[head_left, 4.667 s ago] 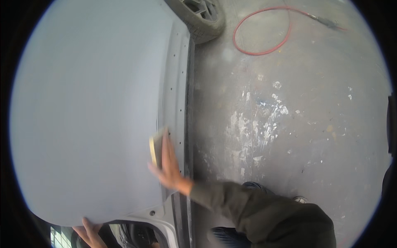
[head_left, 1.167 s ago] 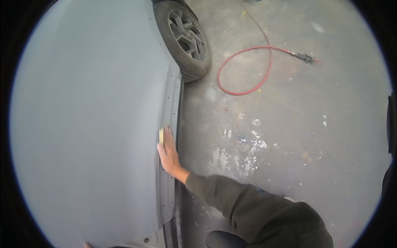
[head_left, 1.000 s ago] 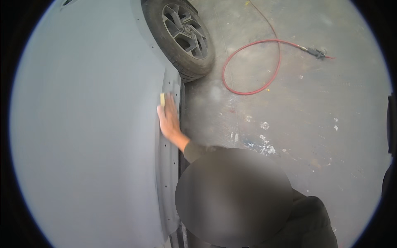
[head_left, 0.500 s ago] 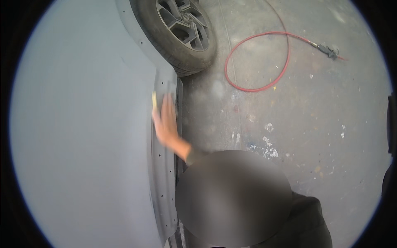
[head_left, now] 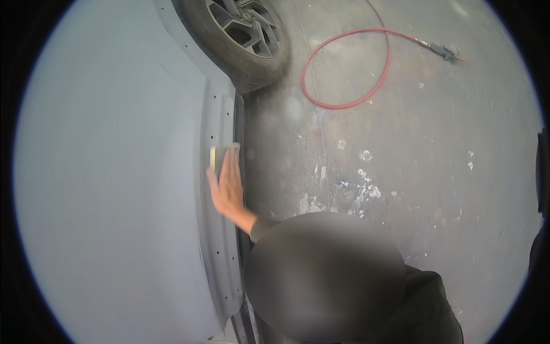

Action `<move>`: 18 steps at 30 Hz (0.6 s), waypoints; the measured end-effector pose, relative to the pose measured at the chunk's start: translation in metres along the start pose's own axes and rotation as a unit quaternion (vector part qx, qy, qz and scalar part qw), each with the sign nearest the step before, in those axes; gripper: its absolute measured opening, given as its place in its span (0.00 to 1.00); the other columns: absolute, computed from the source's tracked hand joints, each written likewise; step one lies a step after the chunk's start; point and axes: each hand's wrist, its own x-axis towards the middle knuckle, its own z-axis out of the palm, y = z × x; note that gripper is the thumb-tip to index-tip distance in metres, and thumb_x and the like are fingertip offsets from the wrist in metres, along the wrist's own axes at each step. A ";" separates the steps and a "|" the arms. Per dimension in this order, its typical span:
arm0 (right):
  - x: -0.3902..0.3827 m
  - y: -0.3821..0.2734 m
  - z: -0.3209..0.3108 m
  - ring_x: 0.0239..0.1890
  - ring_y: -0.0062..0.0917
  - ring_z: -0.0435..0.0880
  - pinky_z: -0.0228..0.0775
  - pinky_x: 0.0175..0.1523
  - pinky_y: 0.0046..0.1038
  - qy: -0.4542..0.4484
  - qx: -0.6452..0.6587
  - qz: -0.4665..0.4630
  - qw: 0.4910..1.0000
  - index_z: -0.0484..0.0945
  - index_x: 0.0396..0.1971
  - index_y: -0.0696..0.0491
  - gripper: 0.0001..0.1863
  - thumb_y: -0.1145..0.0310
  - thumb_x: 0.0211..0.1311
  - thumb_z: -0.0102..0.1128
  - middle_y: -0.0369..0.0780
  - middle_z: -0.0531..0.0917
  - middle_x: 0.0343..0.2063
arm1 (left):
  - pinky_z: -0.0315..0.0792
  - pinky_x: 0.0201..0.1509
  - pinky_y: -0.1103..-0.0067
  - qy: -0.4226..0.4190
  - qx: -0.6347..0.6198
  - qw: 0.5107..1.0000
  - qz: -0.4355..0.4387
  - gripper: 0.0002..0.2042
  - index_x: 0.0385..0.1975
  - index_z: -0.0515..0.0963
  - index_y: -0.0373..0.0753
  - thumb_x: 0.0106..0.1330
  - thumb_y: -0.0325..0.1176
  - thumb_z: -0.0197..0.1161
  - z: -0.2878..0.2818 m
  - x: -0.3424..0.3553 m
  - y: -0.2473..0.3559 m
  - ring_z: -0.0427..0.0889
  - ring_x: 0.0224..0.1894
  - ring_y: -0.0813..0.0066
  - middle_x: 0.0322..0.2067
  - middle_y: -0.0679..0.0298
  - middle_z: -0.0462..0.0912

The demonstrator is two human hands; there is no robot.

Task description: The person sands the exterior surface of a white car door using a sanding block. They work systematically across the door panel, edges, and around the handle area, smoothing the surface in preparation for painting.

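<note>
My right hand lies flat along the lower edge strip of a grey car panel. Its fingers point toward the wheel, with the thumb on the panel side. Under the palm it presses a thin pad, seemingly a sanding pad; a pale yellow edge shows past the thumb and a greyish bit past the fingertips. Most of the pad is covered by the hand, which is slightly smeared by motion. Small dark holes dot the strip. My left hand does not show; a blurred oval covers the lower middle.
Beyond the strip stands a wheel with a dark tyre. A red hose loops over the paint-spotted grey floor, ending in a dark fitting. Dark clothing fills the lower right.
My right hand has slid back along the strip, away from the wheel, with the pad under it. Holes ahead of the fingers are uncovered. The view has shifted slightly.
</note>
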 end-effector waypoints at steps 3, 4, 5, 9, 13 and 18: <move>-0.112 -0.011 -0.002 0.82 0.56 0.42 0.36 0.83 0.52 -0.046 -0.018 -0.023 0.999 0.42 0.77 0.72 0.43 0.56 0.80 0.48 0.64 0.44 0.79 | 0.75 0.65 0.63 -0.012 -0.036 0.999 0.014 0.34 0.71 0.59 0.24 0.72 0.31 0.70 0.022 -0.007 0.021 0.78 0.57 0.59 0.64 0.43 0.74; -0.149 -0.018 -0.004 0.82 0.55 0.41 0.35 0.83 0.52 -0.065 -0.008 -0.010 0.998 0.41 0.77 0.72 0.43 0.57 0.80 0.48 0.64 0.43 0.79 | 0.76 0.64 0.64 -0.002 -0.021 0.999 0.040 0.32 0.70 0.61 0.24 0.72 0.30 0.70 0.015 -0.002 0.012 0.78 0.57 0.60 0.63 0.43 0.74; -0.185 -0.023 -0.005 0.82 0.55 0.40 0.34 0.83 0.52 -0.087 -0.002 -0.004 0.996 0.41 0.77 0.72 0.43 0.57 0.79 0.48 0.64 0.42 0.79 | 0.77 0.63 0.65 -0.002 0.007 0.999 0.052 0.32 0.70 0.60 0.25 0.73 0.30 0.69 0.013 -0.005 0.014 0.78 0.58 0.59 0.64 0.43 0.73; -0.325 -0.037 -0.010 0.82 0.58 0.39 0.31 0.83 0.52 -0.158 0.014 0.053 0.986 0.40 0.77 0.73 0.45 0.57 0.78 0.50 0.66 0.41 0.78 | 0.77 0.65 0.64 -0.021 -0.035 0.999 0.002 0.34 0.73 0.58 0.26 0.73 0.29 0.69 0.020 -0.009 0.033 0.77 0.61 0.58 0.66 0.42 0.71; -0.388 -0.043 -0.030 0.81 0.60 0.39 0.31 0.83 0.54 -0.247 0.026 0.059 0.967 0.40 0.77 0.73 0.46 0.56 0.77 0.51 0.67 0.41 0.78 | 0.77 0.66 0.64 -0.005 -0.040 0.999 0.030 0.34 0.73 0.58 0.26 0.73 0.28 0.68 0.022 -0.008 0.026 0.78 0.60 0.57 0.65 0.42 0.73; -0.228 -0.037 -0.021 0.82 0.56 0.37 0.32 0.85 0.51 -0.198 -0.025 -0.039 0.979 0.42 0.77 0.71 0.44 0.61 0.76 0.53 0.64 0.39 0.79 | 0.85 0.50 0.69 0.051 0.026 0.998 0.000 0.34 0.73 0.57 0.33 0.76 0.44 0.64 0.013 0.004 -0.014 0.81 0.59 0.59 0.61 0.47 0.74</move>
